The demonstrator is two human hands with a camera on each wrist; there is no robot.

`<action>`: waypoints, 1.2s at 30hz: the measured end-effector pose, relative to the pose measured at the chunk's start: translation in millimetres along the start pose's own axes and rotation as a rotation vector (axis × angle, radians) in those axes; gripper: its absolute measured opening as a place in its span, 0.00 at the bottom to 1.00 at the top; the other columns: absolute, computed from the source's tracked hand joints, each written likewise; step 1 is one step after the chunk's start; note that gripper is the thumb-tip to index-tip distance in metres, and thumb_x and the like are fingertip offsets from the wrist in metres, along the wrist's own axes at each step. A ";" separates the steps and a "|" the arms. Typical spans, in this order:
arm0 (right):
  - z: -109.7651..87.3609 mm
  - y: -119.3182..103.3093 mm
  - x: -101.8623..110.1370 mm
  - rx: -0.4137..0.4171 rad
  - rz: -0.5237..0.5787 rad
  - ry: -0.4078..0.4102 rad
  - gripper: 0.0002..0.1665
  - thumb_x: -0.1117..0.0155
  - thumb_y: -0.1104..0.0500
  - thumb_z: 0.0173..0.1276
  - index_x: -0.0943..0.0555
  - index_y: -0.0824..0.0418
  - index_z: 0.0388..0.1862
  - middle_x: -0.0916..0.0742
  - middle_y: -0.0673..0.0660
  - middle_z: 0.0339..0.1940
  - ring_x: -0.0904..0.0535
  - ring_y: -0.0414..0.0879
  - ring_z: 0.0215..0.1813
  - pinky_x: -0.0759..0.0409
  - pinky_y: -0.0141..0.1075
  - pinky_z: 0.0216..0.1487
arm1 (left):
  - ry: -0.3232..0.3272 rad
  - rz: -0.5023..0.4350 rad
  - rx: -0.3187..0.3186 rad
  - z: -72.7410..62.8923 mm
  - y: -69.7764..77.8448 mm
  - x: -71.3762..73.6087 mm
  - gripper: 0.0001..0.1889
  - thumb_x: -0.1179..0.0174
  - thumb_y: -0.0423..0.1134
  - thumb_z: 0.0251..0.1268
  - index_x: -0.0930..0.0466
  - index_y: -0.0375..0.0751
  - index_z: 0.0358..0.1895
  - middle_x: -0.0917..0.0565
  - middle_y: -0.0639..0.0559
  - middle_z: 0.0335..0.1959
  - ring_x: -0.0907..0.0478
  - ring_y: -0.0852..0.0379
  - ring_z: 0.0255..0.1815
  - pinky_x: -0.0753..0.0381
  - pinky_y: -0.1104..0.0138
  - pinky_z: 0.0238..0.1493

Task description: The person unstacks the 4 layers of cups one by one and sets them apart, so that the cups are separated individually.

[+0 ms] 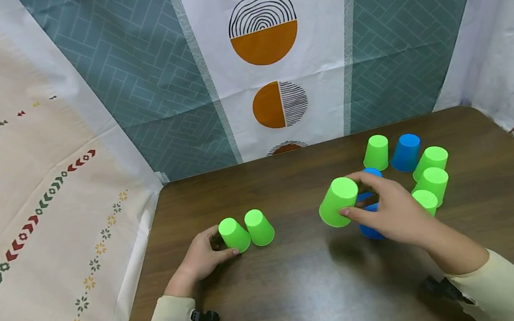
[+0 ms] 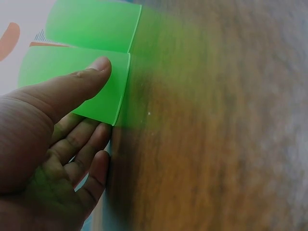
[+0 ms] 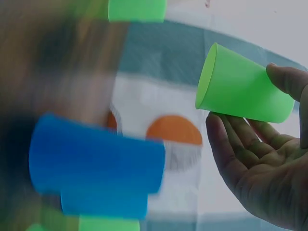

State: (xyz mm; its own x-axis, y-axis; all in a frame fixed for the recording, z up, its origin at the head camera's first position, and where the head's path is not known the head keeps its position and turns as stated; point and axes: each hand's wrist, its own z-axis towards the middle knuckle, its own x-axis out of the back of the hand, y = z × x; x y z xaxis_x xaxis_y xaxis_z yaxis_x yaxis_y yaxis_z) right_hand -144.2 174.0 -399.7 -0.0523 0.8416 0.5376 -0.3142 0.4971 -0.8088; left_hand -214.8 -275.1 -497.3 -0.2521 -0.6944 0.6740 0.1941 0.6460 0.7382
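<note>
Two upside-down green cups stand side by side on the left of the brown table. My left hand (image 1: 205, 254) has its thumb and fingers around the nearer-left green cup (image 1: 234, 235). In the left wrist view its thumb (image 2: 82, 84) lies along that cup's side. Touching or almost touching it is the second green cup (image 1: 260, 227). My right hand (image 1: 394, 208) holds another green cup (image 3: 245, 86) above the table, between thumb and fingers, its mouth facing down in the head view. Behind this hand are several blue cups (image 1: 371, 229), partly hidden.
At the back right stand another blue cup (image 1: 405, 152) and several green cups (image 1: 376, 152), all upside down. The wooden table (image 1: 302, 301) ends at a patterned cloth (image 1: 161, 85) hanging behind it. Cream cloth (image 1: 36, 194) hangs along the left side.
</note>
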 end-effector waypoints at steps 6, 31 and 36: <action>-21.1 12.5 41.1 -0.030 -0.106 0.119 0.32 0.22 0.50 0.69 0.22 0.53 0.68 0.13 0.52 0.50 0.15 0.42 0.42 0.15 0.35 0.42 | 0.001 -0.001 0.008 -0.1 -0.9 0.0 0.31 0.19 0.45 0.57 0.19 0.43 0.63 0.14 0.52 0.53 0.18 0.51 0.55 0.18 0.51 0.57; -68.0 106.0 137.6 -0.383 -0.406 0.342 0.43 0.26 0.43 0.70 0.29 0.71 0.69 0.16 0.73 0.50 0.35 0.17 0.32 0.31 0.36 0.31 | 0.001 0.003 0.005 -1.1 1.1 0.3 0.31 0.19 0.46 0.57 0.19 0.43 0.64 0.14 0.52 0.54 0.18 0.49 0.57 0.18 0.50 0.58; -71.8 112.4 144.2 -0.381 -0.378 0.364 0.44 0.26 0.45 0.70 0.31 0.75 0.68 0.16 0.78 0.49 0.37 0.15 0.33 0.20 0.42 0.49 | -0.007 -0.003 0.014 -1.3 1.1 0.7 0.32 0.19 0.46 0.58 0.20 0.43 0.65 0.15 0.51 0.56 0.18 0.49 0.59 0.18 0.50 0.59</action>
State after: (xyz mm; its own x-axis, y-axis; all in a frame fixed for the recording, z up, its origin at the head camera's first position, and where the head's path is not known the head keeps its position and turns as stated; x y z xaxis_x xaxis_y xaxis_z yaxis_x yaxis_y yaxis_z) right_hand -118.9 366.4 -430.2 0.3422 0.5780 0.7408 0.1137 0.7572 -0.6433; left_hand -213.5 -275.3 -496.0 -0.2597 -0.6943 0.6713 0.1798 0.6482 0.7400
